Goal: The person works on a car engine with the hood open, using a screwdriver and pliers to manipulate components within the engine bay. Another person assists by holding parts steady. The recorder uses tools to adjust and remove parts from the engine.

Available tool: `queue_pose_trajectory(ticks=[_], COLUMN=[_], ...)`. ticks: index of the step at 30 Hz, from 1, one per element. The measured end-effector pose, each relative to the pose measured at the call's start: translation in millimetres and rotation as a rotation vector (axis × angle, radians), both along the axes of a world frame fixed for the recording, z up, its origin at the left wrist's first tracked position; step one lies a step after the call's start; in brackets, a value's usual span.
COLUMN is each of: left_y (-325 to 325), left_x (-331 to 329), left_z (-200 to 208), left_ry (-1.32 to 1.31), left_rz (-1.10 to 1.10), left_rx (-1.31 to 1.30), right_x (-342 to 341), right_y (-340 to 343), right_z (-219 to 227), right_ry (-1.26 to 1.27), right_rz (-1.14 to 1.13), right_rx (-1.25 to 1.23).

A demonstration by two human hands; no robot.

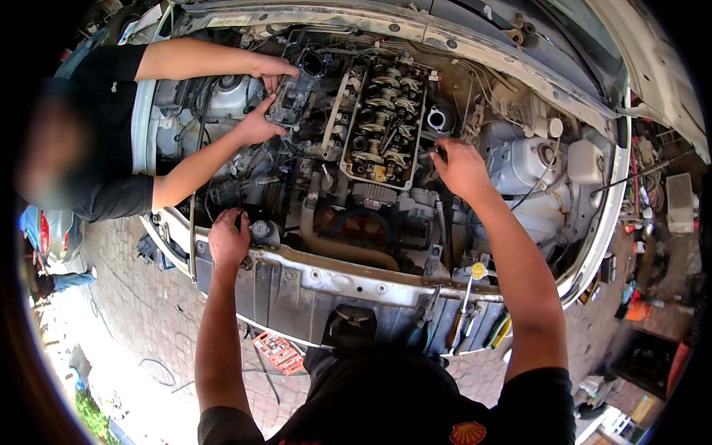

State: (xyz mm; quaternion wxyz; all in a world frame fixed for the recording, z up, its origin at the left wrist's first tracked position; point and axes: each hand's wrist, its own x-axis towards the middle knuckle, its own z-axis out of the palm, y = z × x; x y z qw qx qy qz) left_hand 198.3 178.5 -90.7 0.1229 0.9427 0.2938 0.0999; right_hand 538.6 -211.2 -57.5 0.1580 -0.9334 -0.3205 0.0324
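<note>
An open engine (389, 122) lies before me, its valve cover off and the camshaft and rocker arms bare in the cylinder head. My right hand (461, 169) is at the right side of the head, fingers curled around a small dark thing I cannot make out. Close to it is a round metal port (437, 119). At the front left of the bay, my left hand (230, 237) is closed beside a metal fitting (261, 230); a dark bit shows at its fingertips, too small to name. Below the head sits a toothed timing pulley (373, 195).
A co-worker's two hands (261, 126) touch a grey part left of the engine. Pliers (426, 315), a screwdriver (455, 330) and a yellow-capped thin tool (478, 271) lie along the front panel. On the paving is an orange socket set (279, 352). A raised hood (653, 59) is at upper right.
</note>
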Motion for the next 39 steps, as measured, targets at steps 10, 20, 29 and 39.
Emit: queue_pose_trajectory(ticks=[10, 20, 29, 39], left_y=[9, 10, 6, 15], left_x=[-4, -8, 0, -24], left_z=[-9, -9, -5, -19], left_ry=[-0.158, -0.139, -0.16, -0.116], left_rz=[0.082, 0.096, 0.091, 0.156], left_rx=[-0.021, 0.0, -0.012, -0.006], right_x=[51, 46, 47, 52], right_y=[70, 87, 90, 94], right_z=[-61, -54, -34, -68], right_ry=[0.056, 0.129, 0.177, -0.043], right_rz=[0.095, 0.07, 0.024, 0.272], right_rx=[-0.205, -0.347, -0.423, -0.308])
